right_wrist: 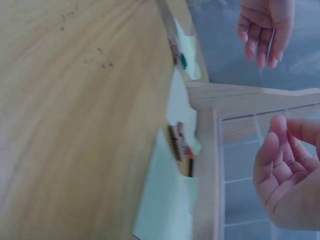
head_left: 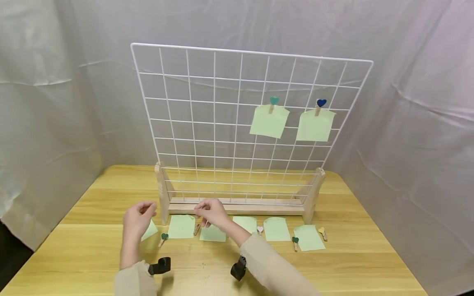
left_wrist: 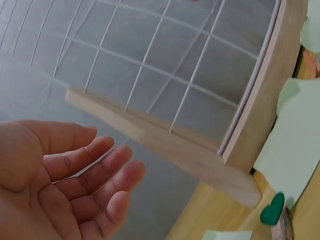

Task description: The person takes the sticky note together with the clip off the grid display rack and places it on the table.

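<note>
My left hand (head_left: 136,222) hovers above the leftmost pale green sticky note (head_left: 149,232), fingers loosely bent with nothing between them. Below it lies a small wooden clothespin with a green heart (left_wrist: 273,209). Over the third note (head_left: 212,235) is my right hand (head_left: 212,213); in the right wrist view its thumb and index fingertips meet, and no object shows between them. Between the second note (head_left: 181,227) and the third lies a clothespin with a reddish end (right_wrist: 178,141). Both hands are in front of a white wire grid (head_left: 214,98).
A wooden base (head_left: 237,209) holds the grid upright. Two notes hang on its right side, under a teal heart clothespin (head_left: 273,101) and a blue heart clothespin (head_left: 320,103). On the table (head_left: 200,271), more notes (head_left: 277,229) lie right, with white (head_left: 260,230), green and yellow (head_left: 323,233) heart clothespins.
</note>
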`<state>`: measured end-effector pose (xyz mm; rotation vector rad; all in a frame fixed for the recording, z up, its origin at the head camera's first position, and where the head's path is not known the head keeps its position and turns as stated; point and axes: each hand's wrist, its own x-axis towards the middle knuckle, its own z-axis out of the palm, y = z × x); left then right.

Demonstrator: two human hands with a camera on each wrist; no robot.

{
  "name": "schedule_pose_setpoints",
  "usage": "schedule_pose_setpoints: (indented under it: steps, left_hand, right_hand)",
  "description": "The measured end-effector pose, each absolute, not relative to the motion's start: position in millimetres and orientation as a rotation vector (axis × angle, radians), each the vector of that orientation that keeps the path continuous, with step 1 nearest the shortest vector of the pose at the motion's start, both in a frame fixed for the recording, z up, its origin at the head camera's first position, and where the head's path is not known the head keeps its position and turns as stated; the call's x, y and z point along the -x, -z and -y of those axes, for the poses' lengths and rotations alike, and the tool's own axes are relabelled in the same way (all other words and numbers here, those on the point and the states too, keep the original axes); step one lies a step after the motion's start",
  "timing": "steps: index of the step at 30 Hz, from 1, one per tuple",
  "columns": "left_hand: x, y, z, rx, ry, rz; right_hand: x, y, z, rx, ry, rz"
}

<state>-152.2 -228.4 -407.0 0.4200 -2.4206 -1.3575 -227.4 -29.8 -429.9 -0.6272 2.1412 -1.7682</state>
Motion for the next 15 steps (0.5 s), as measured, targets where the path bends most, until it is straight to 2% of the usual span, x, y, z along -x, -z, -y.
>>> schedule_pose_setpoints:
  steps: [10,15]
  left_hand:
    - [160.2,393.2,212.3,-0.368,1.385,2.392]
    - [164.9,386.0,203.5,-0.309,1.384,2.377]
  right_hand:
    - [234.7,404.8,13.5,0.678,1.759,-2.156]
    - [232.3,377.3,-0.6,0.722,1.78,-2.184]
